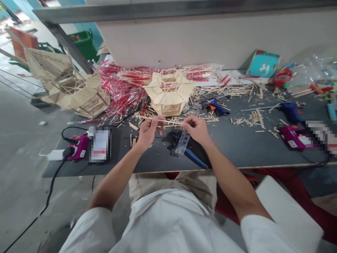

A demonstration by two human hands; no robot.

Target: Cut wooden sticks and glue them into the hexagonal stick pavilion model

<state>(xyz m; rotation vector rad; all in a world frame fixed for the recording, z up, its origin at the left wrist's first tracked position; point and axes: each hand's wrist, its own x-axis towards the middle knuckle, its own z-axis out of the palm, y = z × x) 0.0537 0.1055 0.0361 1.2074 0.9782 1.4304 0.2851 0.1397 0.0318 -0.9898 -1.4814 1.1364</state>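
Observation:
A thin wooden stick (pixel 172 122) stretches level between my two hands above the dark table. Its left part is pinched by the thumb and fingers of my left hand (pixel 147 133). Closed at the fingertips, my right hand (pixel 197 129) grips the stick's right end. Just beyond them stands a small many-sided model made of sticks (pixel 170 98), with a flared roof. Below my right hand lie a clear plastic ruler (pixel 182 143) and a cutting tool with blue handles (pixel 196 159), its jaws partly hidden under the ruler.
A blue glue gun (pixel 218 107) lies right of the model; another (pixel 291 111) is farther right. Cut stick pieces (pixel 247 119) and red-and-clear wrappers (pixel 118 93) litter the back. A larger stick model (pixel 84 98), purple power adapter (pixel 80 147) and phone (pixel 100 146) are at left.

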